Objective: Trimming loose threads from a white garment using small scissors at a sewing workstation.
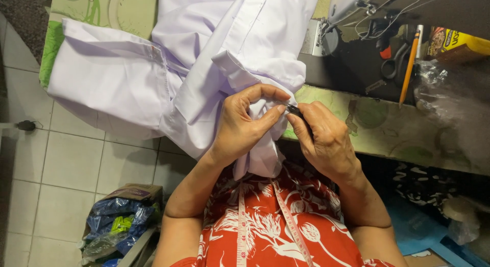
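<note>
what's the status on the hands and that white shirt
Left hand pinching the white shirt at table edge. Right hand gripping a small dark tool against the fabric. Nothing in the way.

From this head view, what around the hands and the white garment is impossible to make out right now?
- Small dark tool in the right hand: its fingers cover most of it, so its kind is unclear.
- Spot being worked on the white garment: hidden behind the left hand.
- Sewing machine: cut off by the top edge.
- Scissors and orange pencil: in shadow, details lost.
- Measuring tape: ends run off the bottom edge.
</note>
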